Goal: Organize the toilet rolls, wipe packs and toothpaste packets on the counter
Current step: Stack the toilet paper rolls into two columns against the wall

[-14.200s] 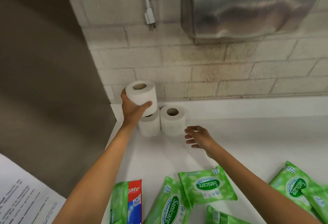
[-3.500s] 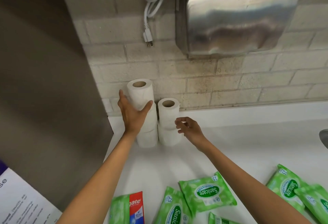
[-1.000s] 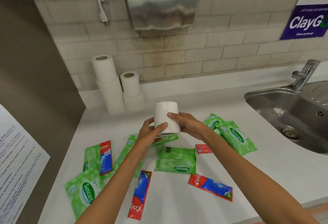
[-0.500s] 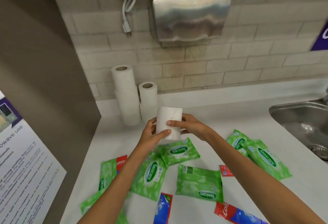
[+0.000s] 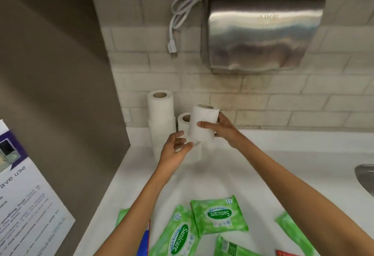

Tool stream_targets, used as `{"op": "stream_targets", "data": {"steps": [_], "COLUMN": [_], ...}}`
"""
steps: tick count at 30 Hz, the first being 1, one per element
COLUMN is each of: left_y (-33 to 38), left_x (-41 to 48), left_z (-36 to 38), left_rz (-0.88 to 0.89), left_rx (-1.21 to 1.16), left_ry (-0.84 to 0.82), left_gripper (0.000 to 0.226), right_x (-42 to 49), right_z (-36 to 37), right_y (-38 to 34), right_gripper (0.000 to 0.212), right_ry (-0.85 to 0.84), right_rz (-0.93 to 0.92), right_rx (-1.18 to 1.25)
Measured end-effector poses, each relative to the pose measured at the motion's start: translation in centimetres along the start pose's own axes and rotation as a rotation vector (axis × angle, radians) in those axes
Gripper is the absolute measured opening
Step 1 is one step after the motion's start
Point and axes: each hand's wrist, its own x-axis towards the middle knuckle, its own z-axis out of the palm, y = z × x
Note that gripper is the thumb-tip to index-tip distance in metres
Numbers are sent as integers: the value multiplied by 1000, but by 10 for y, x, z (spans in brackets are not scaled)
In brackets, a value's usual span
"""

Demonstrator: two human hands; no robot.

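In the middle of the frame the right hand [image 5: 226, 132] held one toilet roll [image 5: 202, 118] upright in the air, with the thumb across its front and the other fingers curled around its back. The left hand [image 5: 174, 152] was just below and to the left of this roll, its fingers half curled and gripping nothing; whether its fingertips touched the lower edge of the roll, I cannot tell. Directly behind the held roll stood a short stack of rolls [image 5: 183, 120], partly hidden, and just to its left a taller stack [image 5: 160, 114], both against the brick wall at the back of the white counter [image 5: 273, 154]. In the lower part of the frame several green wipe packs [image 5: 219, 217] lay flat and scattered on the counter, some overlapping. A toothpaste packet [image 5: 146, 239] showed only a narrow edge beside the left forearm. A steel hand dryer [image 5: 261, 33] hung on the wall in the upper right, and its loose plug [image 5: 172, 47] dangled to its left.
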Motion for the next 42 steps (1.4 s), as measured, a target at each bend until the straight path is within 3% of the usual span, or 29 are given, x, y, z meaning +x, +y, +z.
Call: {"op": "stream_targets", "data": {"steps": [10, 13, 18, 22, 29, 42], "left_y": [-14, -20, -24, -28, -36, -43], "left_x": [23, 26, 29, 30, 30, 31], "left_z": [-22, -26, -29, -30, -28, -27], "left_rz": [5, -12, -37, -59, -80, -111], "left_rx": [58, 54, 51, 54, 61, 58], "left_ry": [53, 64, 64, 47, 30, 25], "left_gripper": [33, 33, 32, 33, 34, 34], "right_x": [81, 96, 108, 121, 112, 110], "right_z": [16, 19, 28, 30, 34, 36], "right_y": [-22, -20, -15, -1, -7, -1], "right_gripper": [79, 69, 81, 106, 88, 91], "right_ry": [69, 72, 90, 106, 146, 155], "right_rz": [-101, -108, -94, -84, -58, -59], "right_rx": [-21, -61, -143, -158, -193, -196]}}
